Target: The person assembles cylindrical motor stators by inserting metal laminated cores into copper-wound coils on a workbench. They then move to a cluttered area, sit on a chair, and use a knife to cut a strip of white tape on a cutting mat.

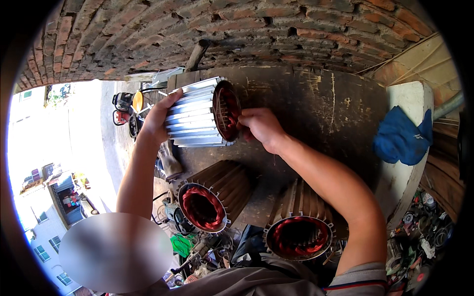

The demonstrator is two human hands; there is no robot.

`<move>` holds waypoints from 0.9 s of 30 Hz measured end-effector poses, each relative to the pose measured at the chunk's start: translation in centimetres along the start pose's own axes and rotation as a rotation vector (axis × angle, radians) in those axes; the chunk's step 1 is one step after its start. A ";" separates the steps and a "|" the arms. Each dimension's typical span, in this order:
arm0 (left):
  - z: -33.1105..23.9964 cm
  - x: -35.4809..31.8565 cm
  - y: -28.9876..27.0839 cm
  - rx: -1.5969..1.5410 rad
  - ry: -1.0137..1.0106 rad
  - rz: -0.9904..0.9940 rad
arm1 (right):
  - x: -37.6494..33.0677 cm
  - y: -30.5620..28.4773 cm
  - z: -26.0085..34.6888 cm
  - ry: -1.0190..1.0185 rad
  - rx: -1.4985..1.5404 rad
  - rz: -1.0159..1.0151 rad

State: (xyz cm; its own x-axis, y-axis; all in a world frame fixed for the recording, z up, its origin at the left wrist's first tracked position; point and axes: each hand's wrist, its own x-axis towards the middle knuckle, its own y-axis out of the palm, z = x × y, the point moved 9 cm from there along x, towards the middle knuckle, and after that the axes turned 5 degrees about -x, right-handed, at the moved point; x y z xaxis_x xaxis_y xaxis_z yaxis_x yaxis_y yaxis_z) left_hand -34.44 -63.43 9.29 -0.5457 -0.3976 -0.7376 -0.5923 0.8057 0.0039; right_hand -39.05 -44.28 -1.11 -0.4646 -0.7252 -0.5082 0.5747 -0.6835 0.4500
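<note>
Silver stator [193,121] over the desk [296,93], long axis left to right, clamped on its left by left grip [159,116]; right grip [262,128] nearest the red coil [230,114], can't tell whether pinching.

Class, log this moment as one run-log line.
Left grip: holding silver cylinder; Right grip: at red wire coil in that cylinder's end; Nearby: two brown cylinders; Far right: blue cloth

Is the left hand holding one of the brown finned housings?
No, the left hand holds the silver finned housing, while the left brown housing and right brown housing lie nearer the body.
</note>
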 end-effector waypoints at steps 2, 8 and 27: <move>0.0 -0.2 -0.1 0.018 -0.006 -0.036 | 0.1 0.1 -0.1 0.021 -0.031 -0.006; -0.1 0.0 -0.2 0.018 -0.018 0.008 | -0.2 -1.7 2.1 -0.051 -0.201 -0.054; 0.1 0.1 0.3 -0.034 -0.012 0.052 | 1.2 -0.3 1.5 0.027 -0.059 0.037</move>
State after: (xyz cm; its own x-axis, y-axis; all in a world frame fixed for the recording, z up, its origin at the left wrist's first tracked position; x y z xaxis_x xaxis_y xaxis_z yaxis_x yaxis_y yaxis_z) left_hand -34.56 -63.15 9.15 -0.5692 -0.3504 -0.7438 -0.5832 0.8098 0.0647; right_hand -40.81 -45.04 -0.70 -0.4243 -0.7467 -0.5123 0.6304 -0.6497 0.4248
